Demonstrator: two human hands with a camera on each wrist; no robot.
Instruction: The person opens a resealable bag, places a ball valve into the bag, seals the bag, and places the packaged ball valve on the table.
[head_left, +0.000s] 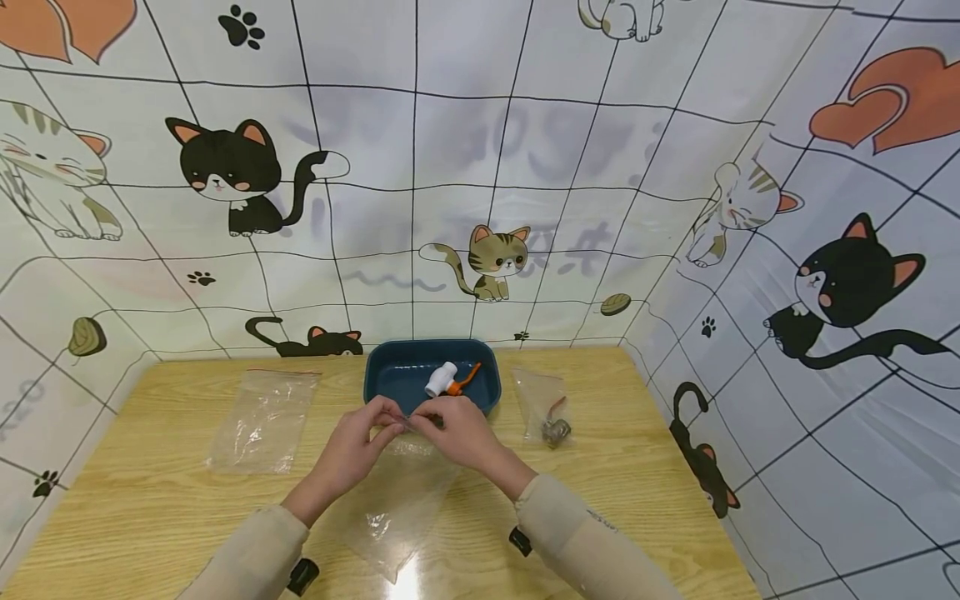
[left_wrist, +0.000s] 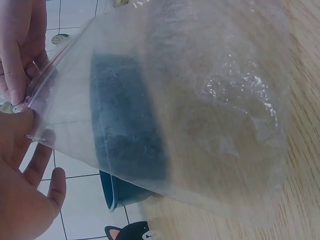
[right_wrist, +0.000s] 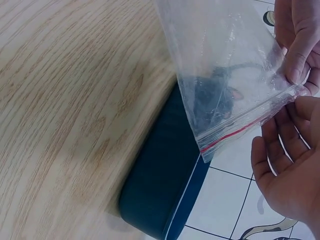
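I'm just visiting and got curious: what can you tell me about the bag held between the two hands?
The bag is thin, see-through and plastic-looking, with shiny creases. A red line runs along its ridged, zip-style top edge. The left hand and right hand pinch that edge together. It slopes down toward the person, in front of the dark blue tray, which shows through it. No contents stand out; whether the zip is open, I can't tell.

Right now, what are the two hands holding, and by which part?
The left hand and right hand both pinch a clear plastic bag by its red-lined zip edge.
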